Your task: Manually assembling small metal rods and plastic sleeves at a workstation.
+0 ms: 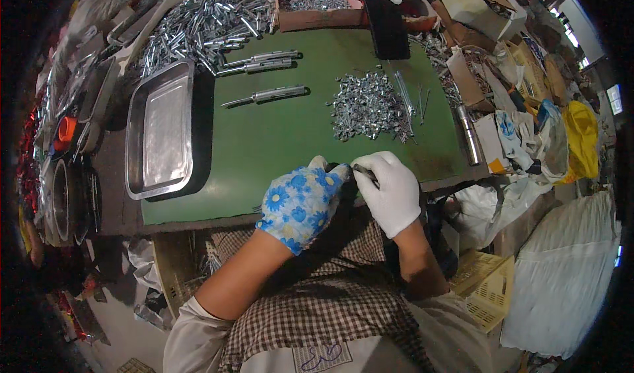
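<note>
My left hand (298,203), in a blue floral glove, is curled closed at the mat's near edge; whatever lies in it is hidden. Close against it, my right hand (391,191), in a white glove, pinches a small dark piece (360,169) whose kind I cannot make out. Beyond the hands, a heap of small silver metal parts (367,105) lies on the green mat (277,152). Thin metal rods (404,96) lie beside the heap. Three silver cylinders with thin pointed ends, one of them this nearest cylinder (281,93), rest on the mat farther left.
An empty metal tray (160,132) stands at the left. A large pile of silver tubes (218,20) fills the far left, beside a reddish box (317,18) of small parts. A black flat object (386,26) leans there. A metal cylinder (469,135) lies at the right edge.
</note>
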`<action>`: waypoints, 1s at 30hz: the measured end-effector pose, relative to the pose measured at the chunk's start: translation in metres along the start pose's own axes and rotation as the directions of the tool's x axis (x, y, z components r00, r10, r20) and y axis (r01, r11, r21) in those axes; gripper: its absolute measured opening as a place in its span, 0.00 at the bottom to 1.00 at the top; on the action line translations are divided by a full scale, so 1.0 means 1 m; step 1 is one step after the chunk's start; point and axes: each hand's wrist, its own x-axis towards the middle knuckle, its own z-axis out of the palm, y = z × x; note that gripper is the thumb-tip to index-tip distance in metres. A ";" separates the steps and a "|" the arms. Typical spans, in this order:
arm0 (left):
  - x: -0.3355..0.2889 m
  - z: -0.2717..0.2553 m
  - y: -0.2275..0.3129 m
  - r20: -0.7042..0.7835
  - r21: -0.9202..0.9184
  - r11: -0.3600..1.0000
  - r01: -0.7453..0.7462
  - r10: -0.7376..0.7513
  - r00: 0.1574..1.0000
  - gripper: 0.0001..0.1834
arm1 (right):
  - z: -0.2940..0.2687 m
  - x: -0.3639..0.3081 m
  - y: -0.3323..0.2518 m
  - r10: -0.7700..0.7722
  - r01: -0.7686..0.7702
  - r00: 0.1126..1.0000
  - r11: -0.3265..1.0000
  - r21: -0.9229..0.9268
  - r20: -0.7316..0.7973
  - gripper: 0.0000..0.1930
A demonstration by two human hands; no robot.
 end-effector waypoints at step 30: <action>-0.001 0.002 -0.003 0.015 -0.021 1.000 0.016 -0.015 1.000 0.18 | -0.013 0.039 0.006 -0.053 0.092 0.987 0.960 -0.264 0.153 0.06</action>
